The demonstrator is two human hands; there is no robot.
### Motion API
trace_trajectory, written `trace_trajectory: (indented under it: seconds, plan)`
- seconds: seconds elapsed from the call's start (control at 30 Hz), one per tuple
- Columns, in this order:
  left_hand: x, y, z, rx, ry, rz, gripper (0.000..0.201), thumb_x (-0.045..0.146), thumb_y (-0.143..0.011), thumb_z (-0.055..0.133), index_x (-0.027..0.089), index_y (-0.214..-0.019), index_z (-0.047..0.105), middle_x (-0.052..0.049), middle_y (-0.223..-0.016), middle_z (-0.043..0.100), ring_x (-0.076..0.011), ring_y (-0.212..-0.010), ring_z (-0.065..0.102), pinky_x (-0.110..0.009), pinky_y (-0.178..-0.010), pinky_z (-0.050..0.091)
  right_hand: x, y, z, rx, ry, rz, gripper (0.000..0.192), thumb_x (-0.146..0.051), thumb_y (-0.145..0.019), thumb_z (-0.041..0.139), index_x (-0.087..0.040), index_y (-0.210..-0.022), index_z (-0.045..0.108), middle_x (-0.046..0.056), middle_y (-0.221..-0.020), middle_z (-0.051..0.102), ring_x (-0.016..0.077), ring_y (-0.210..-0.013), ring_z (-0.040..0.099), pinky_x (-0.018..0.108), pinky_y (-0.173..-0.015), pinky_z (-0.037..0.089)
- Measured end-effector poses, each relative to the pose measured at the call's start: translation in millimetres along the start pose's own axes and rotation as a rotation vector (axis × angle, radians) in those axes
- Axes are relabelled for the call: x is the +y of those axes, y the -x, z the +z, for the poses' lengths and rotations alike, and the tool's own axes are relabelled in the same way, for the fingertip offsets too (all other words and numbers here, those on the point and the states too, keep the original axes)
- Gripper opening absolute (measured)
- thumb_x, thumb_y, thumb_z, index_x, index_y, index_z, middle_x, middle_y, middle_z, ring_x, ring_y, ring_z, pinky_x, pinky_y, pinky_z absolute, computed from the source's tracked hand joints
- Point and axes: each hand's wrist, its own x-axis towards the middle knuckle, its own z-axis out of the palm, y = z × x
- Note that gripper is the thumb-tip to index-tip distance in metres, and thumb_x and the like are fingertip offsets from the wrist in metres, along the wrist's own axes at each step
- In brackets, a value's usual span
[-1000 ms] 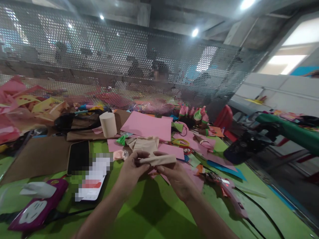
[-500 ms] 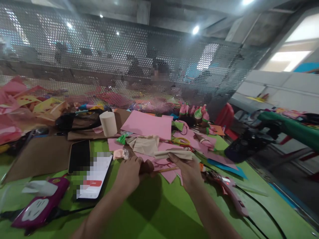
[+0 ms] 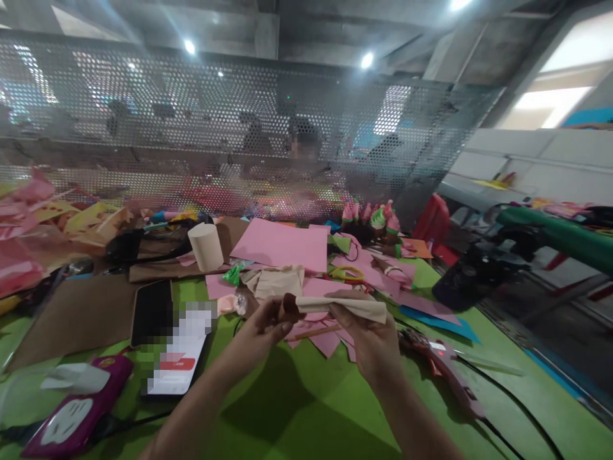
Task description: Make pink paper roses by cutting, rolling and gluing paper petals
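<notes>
While both hands hover above the green table (image 3: 297,409), the right hand (image 3: 371,338) pinches a rolled beige fabric strip (image 3: 345,306) lying left-right, its brown-tipped near end meeting the left hand (image 3: 261,329), whose fingers close on it, pink paper (image 3: 282,246) beyond.

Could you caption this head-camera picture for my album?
Left hand puts a small brown piece against a rolled beige cloth strip held by right hand above green table.

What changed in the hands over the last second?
The left hand let go of the beige rolled piece, dipped to the table, and came up holding a small brown piece at the roll's end. The right hand kept hold of the roll. Phone and cream cylinder unmoved.
</notes>
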Motion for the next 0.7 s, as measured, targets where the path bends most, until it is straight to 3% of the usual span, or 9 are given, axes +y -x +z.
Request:
trace_trajectory:
  seconds: [0.17,0.23,0.4,0.53,0.7]
  plan:
    - [4.8,5.9,-2.7,0.073,0.006,-0.188,0.045,0.048,-0.086,0.059,0.026,-0.125,0.060,-0.008,-0.113,0.067,-0.0234,-0.104,0.059,-0.035,-0.091,0.044,-6.6,1.9,1.3,-0.042,0.164,-0.128,0.013,-0.020,-0.082,0.071,-0.027,-0.091,0.075,0.003,-0.089,0.070,0.0204,-0.085,0.062,0.031,-0.072,0.050]
    - [7.1,7.0,-1.0,0.041,0.045,-0.217,0.048,0.046,-0.085,0.063,0.026,-0.128,0.059,-0.008,-0.117,0.066,-0.0241,-0.107,0.058,-0.035,-0.090,0.045,-9.3,2.0,2.2,-0.080,0.199,-0.158,0.013,-0.021,-0.083,0.069,-0.027,-0.093,0.075,0.003,-0.088,0.071,0.0208,-0.082,0.063,0.032,-0.070,0.050]
    - [5.5,4.8,7.3,-0.166,0.180,-0.101,0.051,0.028,-0.076,0.076,0.022,-0.123,0.057,-0.009,-0.119,0.064,-0.0238,-0.116,0.054,-0.032,-0.093,0.044,-12.5,2.1,5.1,-0.254,0.417,-0.305,0.016,-0.018,-0.084,0.067,-0.027,-0.095,0.074,0.003,-0.084,0.073,0.0208,-0.077,0.064,0.035,-0.071,0.046]
    - [2.0,2.9,9.3,-0.131,0.087,-0.075,0.043,0.025,-0.077,0.072,0.020,-0.117,0.057,-0.007,-0.114,0.064,-0.0234,-0.111,0.055,-0.033,-0.093,0.043,-16.9,4.1,9.8,-0.403,0.573,-0.381,0.023,-0.015,-0.084,0.063,-0.028,-0.100,0.073,0.003,-0.093,0.073,0.0213,-0.085,0.060,0.037,-0.076,0.042]
    - [-2.8,1.0,6.1,-0.083,-0.059,-0.057,0.037,0.026,-0.075,0.072,0.019,-0.109,0.060,-0.005,-0.100,0.065,-0.0223,-0.096,0.058,-0.031,-0.085,0.045,-22.5,9.6,14.5,-0.436,0.692,-0.261,0.028,-0.011,-0.082,0.054,-0.029,-0.088,0.074,0.003,-0.114,0.062,0.0248,-0.106,0.049,0.040,-0.087,0.038]
